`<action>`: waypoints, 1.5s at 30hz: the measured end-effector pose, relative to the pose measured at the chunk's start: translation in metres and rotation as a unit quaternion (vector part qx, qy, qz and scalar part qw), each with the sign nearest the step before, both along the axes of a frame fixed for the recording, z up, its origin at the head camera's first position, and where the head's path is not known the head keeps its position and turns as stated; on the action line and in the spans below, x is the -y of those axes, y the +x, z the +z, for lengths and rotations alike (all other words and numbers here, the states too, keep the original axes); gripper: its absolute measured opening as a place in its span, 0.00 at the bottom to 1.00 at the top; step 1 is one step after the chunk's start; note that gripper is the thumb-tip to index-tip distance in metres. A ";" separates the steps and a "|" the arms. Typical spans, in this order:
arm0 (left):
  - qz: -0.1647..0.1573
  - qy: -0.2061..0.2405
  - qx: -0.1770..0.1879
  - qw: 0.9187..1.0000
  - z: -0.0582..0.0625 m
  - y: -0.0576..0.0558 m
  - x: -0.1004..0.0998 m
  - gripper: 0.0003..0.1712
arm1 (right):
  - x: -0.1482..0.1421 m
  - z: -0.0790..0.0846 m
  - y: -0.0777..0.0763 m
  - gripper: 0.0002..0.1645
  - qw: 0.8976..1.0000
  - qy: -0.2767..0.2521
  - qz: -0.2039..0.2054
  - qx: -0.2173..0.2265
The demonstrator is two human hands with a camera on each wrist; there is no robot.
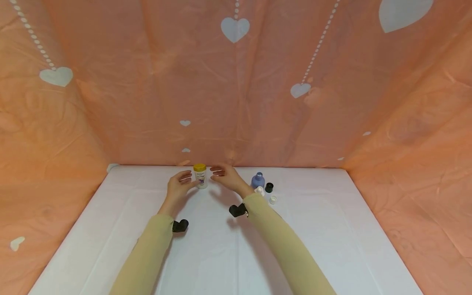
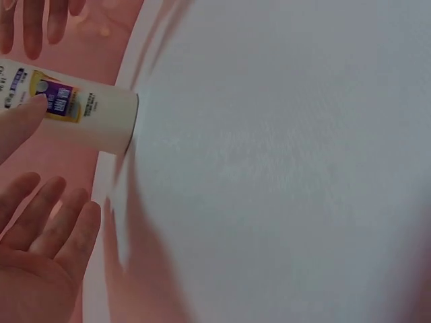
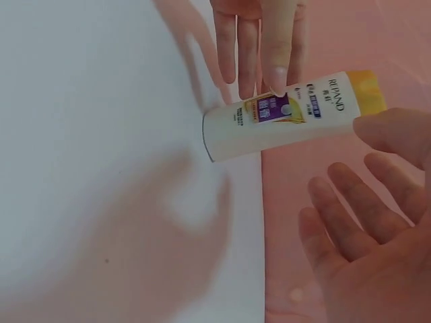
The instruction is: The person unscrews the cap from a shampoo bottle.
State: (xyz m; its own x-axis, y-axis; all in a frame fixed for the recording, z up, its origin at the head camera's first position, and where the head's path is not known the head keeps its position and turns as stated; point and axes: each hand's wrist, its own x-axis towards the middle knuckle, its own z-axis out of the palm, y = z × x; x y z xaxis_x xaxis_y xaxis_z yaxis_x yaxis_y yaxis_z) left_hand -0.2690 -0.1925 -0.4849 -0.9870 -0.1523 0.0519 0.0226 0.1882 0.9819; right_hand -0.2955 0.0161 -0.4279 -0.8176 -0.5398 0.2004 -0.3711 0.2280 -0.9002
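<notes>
A white shampoo-like bottle [image 1: 200, 176] with a yellow cap [image 1: 199, 167] and a purple label stands upright near the table's back edge. Left of it is my left hand [image 1: 178, 184], fingers extended and spread, the thumb overlapping the label in the left wrist view. On the bottle's other side, my right hand [image 1: 229, 178] has its fingers loosely extended, pointing at the bottle. In the right wrist view the right thumb [image 3: 394, 131] lies right at the base of the cap, while the right fingers are apart from the bottle.
Right of my right forearm stand a blue bottle [image 1: 257, 180], a black cap [image 1: 269, 187], a white bottle top [image 1: 259, 190] partly behind the wrist, and a small white cap [image 1: 273, 199]. A white cloth covers the table [image 1: 321, 229]; pink heart-patterned curtains [image 1: 236, 102] enclose its back and sides.
</notes>
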 end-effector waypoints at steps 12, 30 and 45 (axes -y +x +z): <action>-0.026 0.065 0.007 0.998 0.000 -0.002 -0.018 0.31 | -0.001 0.007 0.002 0.30 0.997 -0.051 0.063 0.020; -0.047 -0.033 -0.051 0.997 0.001 -0.005 -0.023 0.24 | 0.003 0.007 0.010 0.28 0.995 -0.064 0.070 -0.001; -0.127 -0.017 -0.051 0.990 0.008 0.017 -0.039 0.19 | -0.015 0.021 0.032 0.20 0.998 -0.022 0.023 -0.051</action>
